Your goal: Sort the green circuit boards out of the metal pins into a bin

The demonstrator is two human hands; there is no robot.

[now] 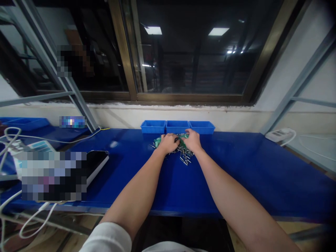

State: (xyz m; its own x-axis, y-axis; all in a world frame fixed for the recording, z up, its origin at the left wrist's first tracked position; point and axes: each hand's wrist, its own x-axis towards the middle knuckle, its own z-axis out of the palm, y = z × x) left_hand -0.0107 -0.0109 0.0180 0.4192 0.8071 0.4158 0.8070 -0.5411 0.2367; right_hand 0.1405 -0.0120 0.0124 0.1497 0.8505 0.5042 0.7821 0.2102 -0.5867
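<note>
My left hand (168, 142) and my right hand (190, 140) rest side by side, palms down, on a loose heap of thin metal pins (186, 153) on the blue workbench (236, 168). Green circuit boards (158, 141) lie in the heap, and another green piece (183, 135) shows between my hands. Both hands cover part of the heap. Their fingers curl over the green pieces, but I cannot tell whether either hand grips anything.
Three blue plastic bins (153, 127) stand in a row against the wall just beyond the heap. A black-and-white device (97, 164) and tangled white cables lie at the left. A white power strip (280, 134) sits at the far right.
</note>
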